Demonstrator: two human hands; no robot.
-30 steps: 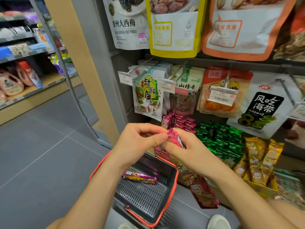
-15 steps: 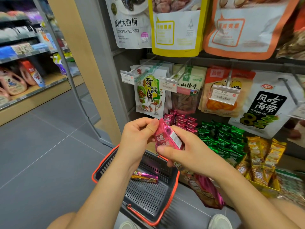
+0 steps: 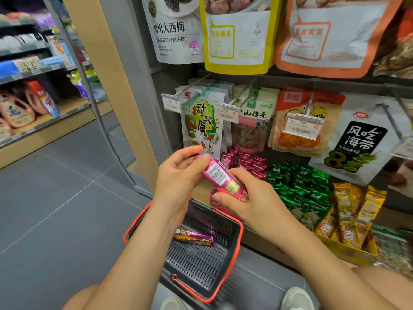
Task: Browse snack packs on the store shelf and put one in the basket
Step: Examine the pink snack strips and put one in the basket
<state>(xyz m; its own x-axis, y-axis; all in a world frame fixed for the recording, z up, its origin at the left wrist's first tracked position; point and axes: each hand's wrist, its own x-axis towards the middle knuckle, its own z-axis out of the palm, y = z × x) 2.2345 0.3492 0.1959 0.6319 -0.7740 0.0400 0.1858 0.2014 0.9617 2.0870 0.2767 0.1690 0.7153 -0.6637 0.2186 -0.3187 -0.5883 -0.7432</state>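
Holding a pink snack pack (image 3: 220, 175) barcode-up at frame centre, the left grip (image 3: 178, 175) pinches its upper end and the right grip (image 3: 252, 202) curls round its lower end, above the basket (image 3: 194, 262) containing a purple-wrapped bar (image 3: 194, 237).

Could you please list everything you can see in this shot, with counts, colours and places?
pink snack pack: one, pink with a white barcode, held in both hands
basket: one, dark grey with red rim, on the floor
wrapped bar: one, purple and gold, inside the basket
small pink packs: many, pink, low shelf, left
green packs: many, green, low shelf, middle
gold packs: many, yellow-gold, in a yellow box to the right
hanging bags: at least seven, mixed colours, two rows on pegs above
price tags: at least three, white, on peg ends
left hand: one, holds the pack's upper end
right hand: one, grips its lower end
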